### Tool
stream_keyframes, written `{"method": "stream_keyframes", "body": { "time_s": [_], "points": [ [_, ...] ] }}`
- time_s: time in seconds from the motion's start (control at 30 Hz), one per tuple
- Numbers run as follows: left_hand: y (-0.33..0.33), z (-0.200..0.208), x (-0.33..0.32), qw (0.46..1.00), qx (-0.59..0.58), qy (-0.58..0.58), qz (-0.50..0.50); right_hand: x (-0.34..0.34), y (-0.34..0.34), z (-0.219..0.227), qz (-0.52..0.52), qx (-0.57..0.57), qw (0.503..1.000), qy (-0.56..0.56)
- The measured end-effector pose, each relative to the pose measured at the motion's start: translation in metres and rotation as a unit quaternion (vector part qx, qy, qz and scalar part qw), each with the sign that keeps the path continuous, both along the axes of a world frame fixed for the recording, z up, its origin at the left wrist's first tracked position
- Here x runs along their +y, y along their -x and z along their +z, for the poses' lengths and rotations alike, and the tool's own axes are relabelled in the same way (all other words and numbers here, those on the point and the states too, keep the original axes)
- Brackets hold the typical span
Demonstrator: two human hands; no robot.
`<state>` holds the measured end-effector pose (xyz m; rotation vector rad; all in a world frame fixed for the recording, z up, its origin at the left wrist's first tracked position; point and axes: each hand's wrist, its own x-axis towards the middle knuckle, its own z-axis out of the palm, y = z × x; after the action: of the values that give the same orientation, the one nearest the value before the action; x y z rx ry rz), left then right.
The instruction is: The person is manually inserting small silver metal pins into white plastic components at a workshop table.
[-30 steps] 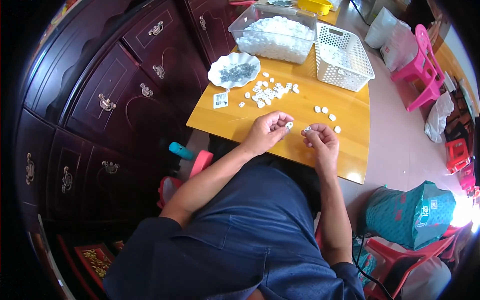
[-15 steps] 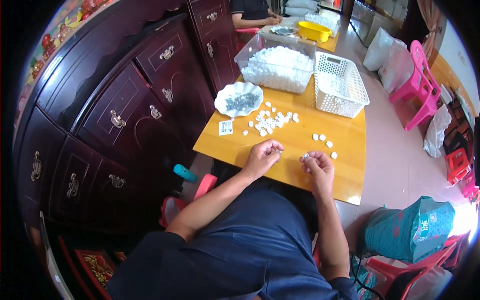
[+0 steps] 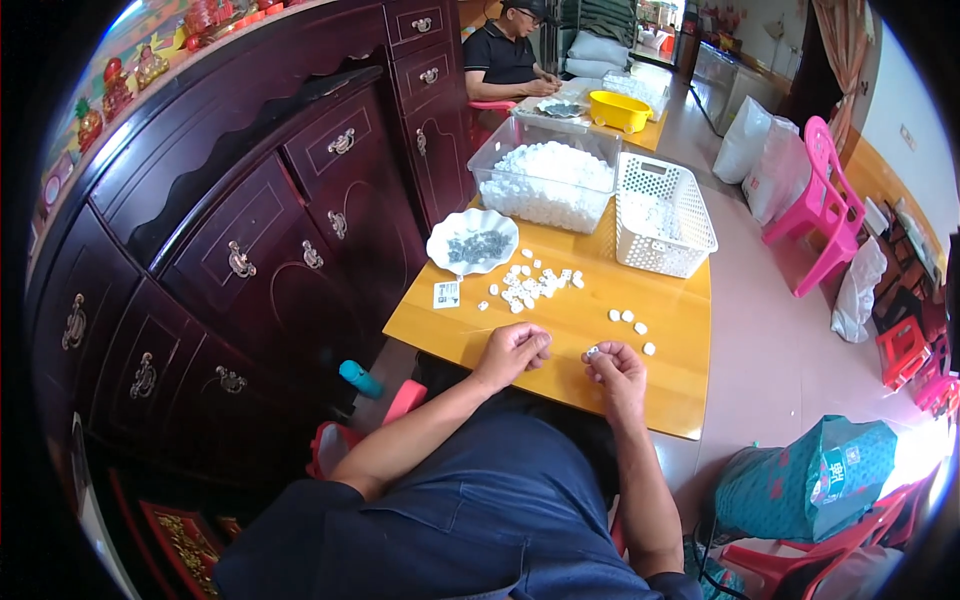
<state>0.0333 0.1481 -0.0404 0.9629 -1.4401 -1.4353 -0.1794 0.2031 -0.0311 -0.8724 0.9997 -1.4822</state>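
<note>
Over the front edge of the yellow wooden table, my left hand (image 3: pixel 513 356) is closed, thumb against curled fingers; whatever it holds is hidden. Just to its right, my right hand (image 3: pixel 618 374) pinches a small white plastic piece (image 3: pixel 592 352) with a dark mark between thumb and forefinger. Beyond my hands lies a loose pile of small white plastic pieces (image 3: pixel 528 287), some with dark spots. Several round white pieces (image 3: pixel 640 328) sit apart on the right. A white scalloped dish (image 3: pixel 440 238) holds small dark grey parts (image 3: pixel 478 246). Near it lies a printed card (image 3: pixel 446 295).
A clear bin (image 3: pixel 487 187) full of white pieces and a white perforated basket (image 3: pixel 690 262) stand at the table's far end. Behind, a co-worker (image 3: pixel 505 55) sits by a yellow tub (image 3: pixel 619 110). Dark cabinets (image 3: pixel 250 240) line the left; a teal bag (image 3: pixel 780 475) stands at right.
The whole view has tilted upward, bringing more of the co-worker into sight. My hands stay near the table's front edge, and the right one still pinches its small piece.
</note>
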Motion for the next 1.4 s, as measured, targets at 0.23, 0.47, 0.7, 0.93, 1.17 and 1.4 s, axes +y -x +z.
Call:
{"method": "stream_keyframes", "body": {
  "time_s": [0.23, 0.47, 0.7, 0.93, 1.17, 1.4],
  "points": [
    [0.002, 0.001, 0.0, 0.999, 0.01, 0.029, 0.01, 0.001, -0.002, 0.004, 0.004, -0.004, 1.0, -0.006],
    [0.0, -0.006, -0.001, 0.996, 0.001, 0.084, 0.007, 0.003, -0.002, -0.007, 0.022, -0.009, 1.0, -0.012],
    [0.002, 0.001, 0.0, 0.99, -0.048, 0.134, 0.008, 0.004, -0.009, -0.002, 0.028, -0.001, 0.999, -0.023],
    [0.005, 0.006, 0.001, 0.985, -0.057, 0.16, 0.012, 0.001, -0.009, -0.004, 0.05, 0.017, 0.998, -0.023],
    [0.008, 0.01, 0.008, 0.984, -0.062, 0.169, -0.006, 0.002, -0.01, -0.009, 0.069, 0.036, 0.997, -0.018],
    [0.01, 0.023, 0.015, 0.972, -0.084, 0.216, -0.023, 0.003, -0.011, -0.007, 0.068, 0.039, 0.997, -0.019]
  ]
}}
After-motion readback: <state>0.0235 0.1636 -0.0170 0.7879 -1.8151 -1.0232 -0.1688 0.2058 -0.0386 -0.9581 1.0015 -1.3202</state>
